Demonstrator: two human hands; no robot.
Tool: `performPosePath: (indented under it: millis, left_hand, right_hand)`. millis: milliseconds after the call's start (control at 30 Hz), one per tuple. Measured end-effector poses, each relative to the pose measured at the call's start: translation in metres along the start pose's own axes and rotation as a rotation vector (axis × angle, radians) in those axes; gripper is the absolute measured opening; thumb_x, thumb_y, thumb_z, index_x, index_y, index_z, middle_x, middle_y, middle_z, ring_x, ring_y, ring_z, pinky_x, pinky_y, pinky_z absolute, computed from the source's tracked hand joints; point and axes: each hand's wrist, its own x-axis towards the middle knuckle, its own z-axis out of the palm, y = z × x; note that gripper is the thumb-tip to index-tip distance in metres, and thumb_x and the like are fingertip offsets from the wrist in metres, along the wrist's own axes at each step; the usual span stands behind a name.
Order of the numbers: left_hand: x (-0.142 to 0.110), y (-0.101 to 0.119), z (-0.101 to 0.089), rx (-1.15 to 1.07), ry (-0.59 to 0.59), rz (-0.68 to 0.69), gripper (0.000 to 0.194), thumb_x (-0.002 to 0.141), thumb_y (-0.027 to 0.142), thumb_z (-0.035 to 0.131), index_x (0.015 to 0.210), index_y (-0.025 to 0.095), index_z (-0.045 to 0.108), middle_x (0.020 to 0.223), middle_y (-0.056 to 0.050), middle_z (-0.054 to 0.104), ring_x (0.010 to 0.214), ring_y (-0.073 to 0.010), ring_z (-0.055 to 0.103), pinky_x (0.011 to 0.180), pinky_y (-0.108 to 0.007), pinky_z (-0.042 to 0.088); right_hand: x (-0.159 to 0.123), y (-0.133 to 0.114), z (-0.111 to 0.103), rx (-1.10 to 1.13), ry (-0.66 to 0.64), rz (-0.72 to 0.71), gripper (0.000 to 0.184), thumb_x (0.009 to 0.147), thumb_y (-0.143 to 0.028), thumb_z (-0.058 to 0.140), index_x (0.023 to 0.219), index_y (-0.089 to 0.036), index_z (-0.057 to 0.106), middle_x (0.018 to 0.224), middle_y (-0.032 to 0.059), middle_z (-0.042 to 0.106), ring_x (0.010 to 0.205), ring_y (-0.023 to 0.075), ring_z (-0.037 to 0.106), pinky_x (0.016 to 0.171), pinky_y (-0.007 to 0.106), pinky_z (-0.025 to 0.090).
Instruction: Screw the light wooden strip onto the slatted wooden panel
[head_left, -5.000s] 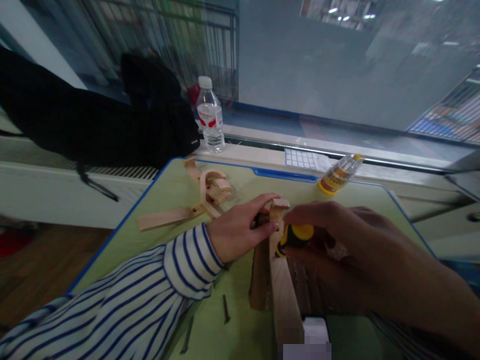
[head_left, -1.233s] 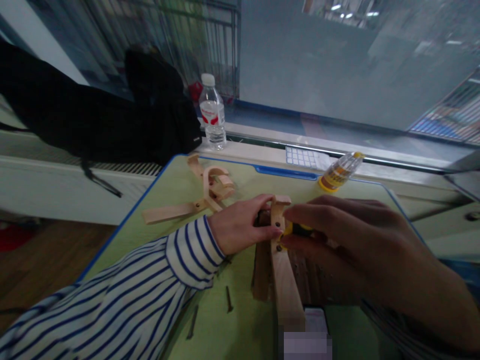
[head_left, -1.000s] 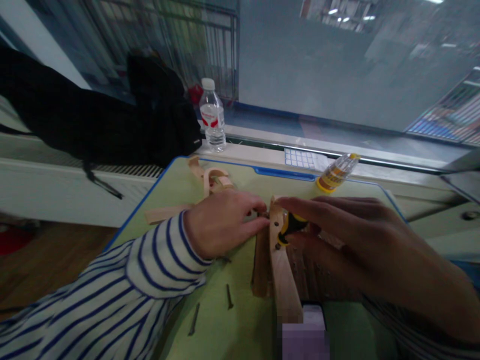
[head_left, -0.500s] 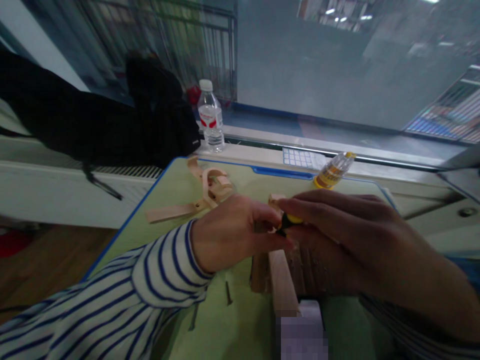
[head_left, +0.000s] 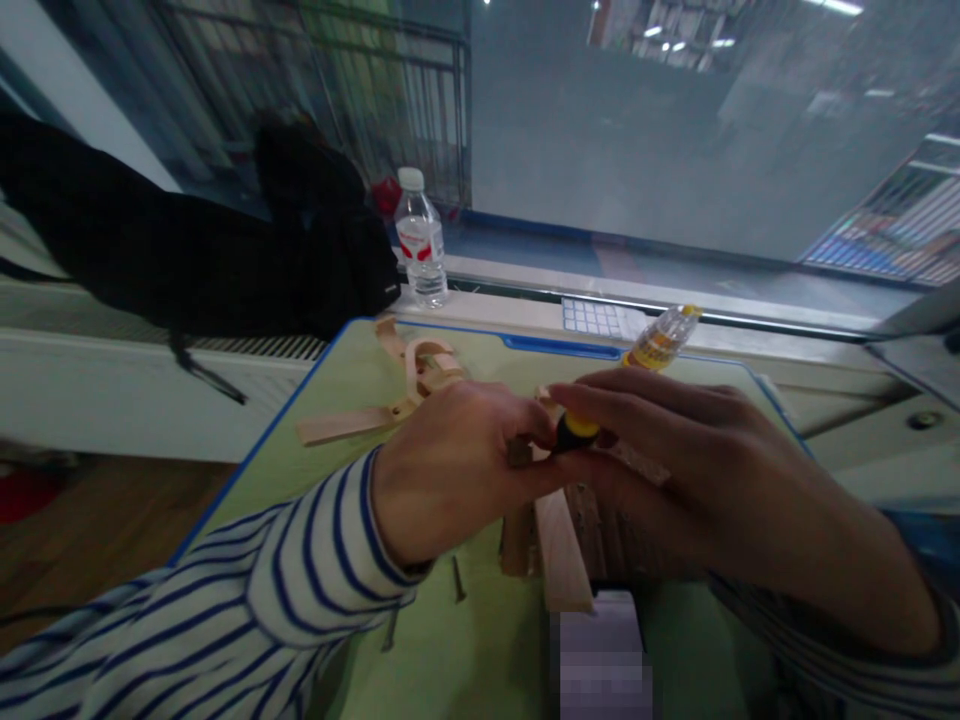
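My right hand (head_left: 697, 450) is closed round the yellow-and-black handle of what looks like a screwdriver (head_left: 577, 430). My left hand (head_left: 457, 460) meets it from the other side, thumb and forefinger pinched near the handle's black end; what they grip is hidden. Below both hands a pale wooden strip (head_left: 562, 560) lies across a brown ridged block (head_left: 517, 545), its near end pointing towards me. Two screws, one of them this nearer-centre screw (head_left: 458, 578), lie on the table left of the block. Behind my left hand rest curved wooden pieces (head_left: 424, 370) with holes.
A phone-like lilac slab (head_left: 611, 620) lies by the strip's near end. The pale green table (head_left: 480, 650) has a blue rim. Along the sill stand a water bottle (head_left: 421, 240) and a tilted yellow-capped bottle (head_left: 664, 338). A black bag (head_left: 187, 250) sits at left.
My right hand and the yellow-and-black handle have shifted slightly left, and more of the handle's black part shows. My left hand stays pinched beside it. The view has shifted a little.
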Motion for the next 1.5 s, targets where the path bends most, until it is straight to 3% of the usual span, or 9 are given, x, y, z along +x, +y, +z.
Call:
performPosePath:
  millis: [200, 333, 467, 567, 733, 1000, 1233, 1400, 1500]
  left_hand:
    - [0.000, -0.001, -0.002, -0.021, -0.053, -0.040, 0.023, 0.083, 0.040, 0.059, 0.084, 0.021, 0.072, 0.076, 0.000, 0.070, 0.071, -0.0154, 0.063, 0.068, -0.027, 0.044]
    - [0.002, -0.002, -0.007, -0.073, -0.175, -0.036, 0.023, 0.086, 0.038, 0.056, 0.087, 0.021, 0.072, 0.076, 0.002, 0.069, 0.072, -0.0136, 0.063, 0.065, -0.023, 0.042]
    - [0.003, -0.005, -0.010, -0.114, -0.231, 0.022, 0.024, 0.091, 0.034, 0.050, 0.091, 0.020, 0.070, 0.078, 0.002, 0.069, 0.074, -0.0129, 0.063, 0.064, -0.022, 0.040]
    - [0.001, -0.004, -0.007, -0.090, -0.196, 0.021, 0.023, 0.090, 0.033, 0.050, 0.094, 0.022, 0.070, 0.081, 0.002, 0.070, 0.074, -0.0135, 0.063, 0.065, -0.023, 0.040]
    - [-0.002, 0.002, 0.000, 0.090, 0.022, -0.002, 0.027, 0.083, 0.045, 0.058, 0.085, 0.022, 0.072, 0.071, 0.000, 0.067, 0.067, -0.0153, 0.060, 0.061, -0.026, 0.038]
    - [-0.003, 0.002, 0.002, 0.065, 0.030, 0.005, 0.025, 0.084, 0.042, 0.057, 0.084, 0.022, 0.072, 0.074, -0.001, 0.071, 0.070, -0.0167, 0.063, 0.064, -0.028, 0.041]
    - [-0.001, -0.002, -0.005, -0.057, -0.103, -0.035, 0.019, 0.084, 0.036, 0.059, 0.087, 0.023, 0.072, 0.075, 0.002, 0.070, 0.071, -0.0143, 0.063, 0.064, -0.024, 0.041]
    - [0.001, -0.007, -0.012, -0.148, -0.253, 0.023, 0.023, 0.090, 0.032, 0.051, 0.089, 0.021, 0.071, 0.080, 0.003, 0.070, 0.079, -0.0150, 0.063, 0.071, -0.024, 0.044]
    - [0.002, -0.004, -0.015, -0.147, -0.268, 0.050, 0.022, 0.091, 0.028, 0.049, 0.093, 0.024, 0.071, 0.084, 0.003, 0.071, 0.081, -0.0142, 0.064, 0.070, -0.023, 0.042]
  right_hand:
    - [-0.001, 0.000, 0.000, 0.104, -0.022, -0.054, 0.033, 0.090, -0.013, 0.051, 0.123, -0.016, 0.055, 0.122, 0.0064, 0.064, 0.102, 0.0135, 0.063, 0.086, 0.024, 0.051]
    - [0.002, 0.000, 0.002, 0.019, 0.013, -0.020, 0.021, 0.092, -0.023, 0.053, 0.110, -0.016, 0.061, 0.107, 0.0063, 0.069, 0.086, 0.0157, 0.067, 0.073, 0.027, 0.053]
    - [0.004, 0.000, 0.003, -0.062, 0.032, -0.010, 0.022, 0.093, -0.028, 0.051, 0.102, -0.014, 0.064, 0.098, 0.0091, 0.070, 0.079, 0.0173, 0.067, 0.066, 0.028, 0.052]
    - [0.004, 0.000, 0.003, -0.072, 0.023, -0.003, 0.022, 0.093, -0.029, 0.051, 0.102, -0.014, 0.064, 0.096, 0.0095, 0.070, 0.077, 0.0172, 0.067, 0.065, 0.028, 0.051]
    - [0.003, -0.001, 0.004, -0.095, 0.043, 0.005, 0.023, 0.092, -0.032, 0.052, 0.103, -0.015, 0.064, 0.095, 0.0085, 0.070, 0.076, 0.0166, 0.066, 0.064, 0.027, 0.050]
    - [0.000, -0.002, 0.001, -0.015, 0.027, 0.000, 0.032, 0.090, -0.022, 0.053, 0.122, -0.015, 0.056, 0.118, 0.0088, 0.066, 0.098, 0.0168, 0.065, 0.081, 0.027, 0.051]
    - [0.001, -0.004, 0.001, 0.006, 0.008, -0.017, 0.021, 0.092, -0.024, 0.051, 0.108, -0.015, 0.062, 0.106, 0.0076, 0.069, 0.086, 0.0158, 0.066, 0.075, 0.027, 0.052]
    - [0.005, -0.008, 0.004, -0.086, 0.029, 0.003, 0.023, 0.093, -0.032, 0.051, 0.099, -0.014, 0.065, 0.091, 0.0087, 0.068, 0.075, 0.0156, 0.064, 0.063, 0.026, 0.049]
    - [0.006, -0.008, 0.005, -0.095, 0.033, 0.028, 0.024, 0.093, -0.033, 0.051, 0.098, -0.013, 0.065, 0.087, 0.0083, 0.066, 0.073, 0.0152, 0.062, 0.062, 0.026, 0.047]
